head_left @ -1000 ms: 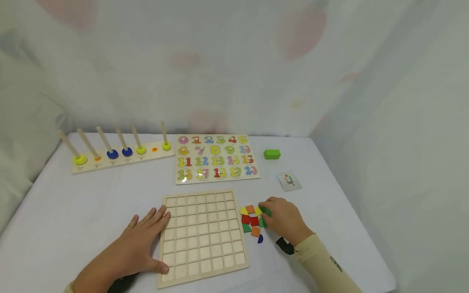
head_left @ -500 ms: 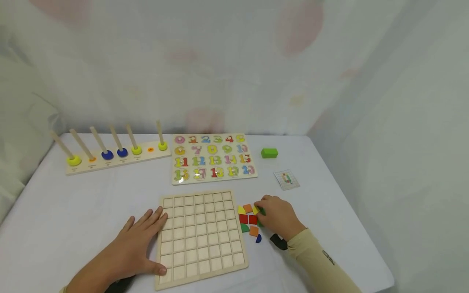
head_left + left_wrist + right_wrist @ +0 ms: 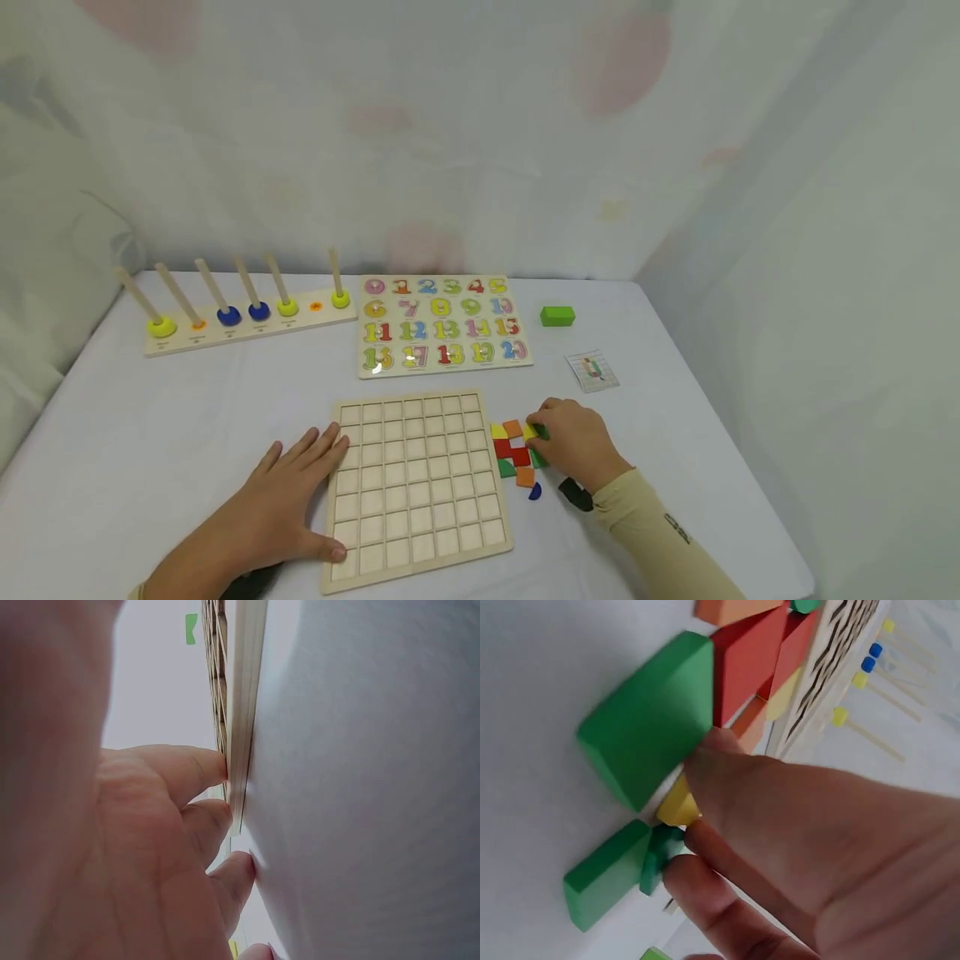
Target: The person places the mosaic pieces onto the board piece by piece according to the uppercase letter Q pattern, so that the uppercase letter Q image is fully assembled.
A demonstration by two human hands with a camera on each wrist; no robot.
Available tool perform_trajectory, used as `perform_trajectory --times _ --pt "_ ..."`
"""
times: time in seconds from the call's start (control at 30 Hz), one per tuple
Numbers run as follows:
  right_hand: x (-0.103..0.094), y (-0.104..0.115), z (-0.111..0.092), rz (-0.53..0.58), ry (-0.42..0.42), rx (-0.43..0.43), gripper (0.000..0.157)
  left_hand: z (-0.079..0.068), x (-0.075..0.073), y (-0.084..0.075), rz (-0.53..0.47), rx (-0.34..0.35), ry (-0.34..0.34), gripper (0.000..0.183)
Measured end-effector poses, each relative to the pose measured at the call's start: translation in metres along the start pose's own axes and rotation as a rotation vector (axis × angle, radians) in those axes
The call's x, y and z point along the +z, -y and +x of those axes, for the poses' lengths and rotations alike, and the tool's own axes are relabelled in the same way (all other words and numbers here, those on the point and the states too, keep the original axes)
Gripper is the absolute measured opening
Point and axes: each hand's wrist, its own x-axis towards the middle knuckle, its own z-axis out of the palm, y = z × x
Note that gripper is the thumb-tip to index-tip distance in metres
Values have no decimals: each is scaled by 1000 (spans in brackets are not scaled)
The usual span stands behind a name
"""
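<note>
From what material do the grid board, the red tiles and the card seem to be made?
Grid board: likely wood, pale and matte, with layered-looking lines along its edge.
Red tiles: perhaps painted wood, smooth and evenly coloured, though plastic is possible.
Card: probably paper, thin and flat with a printed drawing; its finish is unclear.

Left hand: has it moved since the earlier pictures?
No. In the head view, the left hand shows no clear shift against the number board; it stays at the wooden grid's left edge.
</note>
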Motion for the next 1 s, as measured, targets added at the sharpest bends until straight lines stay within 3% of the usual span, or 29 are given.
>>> perform_trajectory --times 0.37,0.5,0.63,0.83,1.0 --pt "-8 9 2 42 -70 -33 24 -8 -2 0 5 -7 -4 152" --pt "-17 18 1 111 -80 -31 24 -4 -2 -4 17 16 -10 151" --pt "-25 55 9 188 -70 -135 24 -8 -5 -5 31 17 -7 149" --pt "-22 119 34 143 -70 -294 25 -8 -7 -8 30 -2 1 148" --pt "-11 150 55 76 -73 -319 27 -12 -9 -11 35 -9 -4 146"
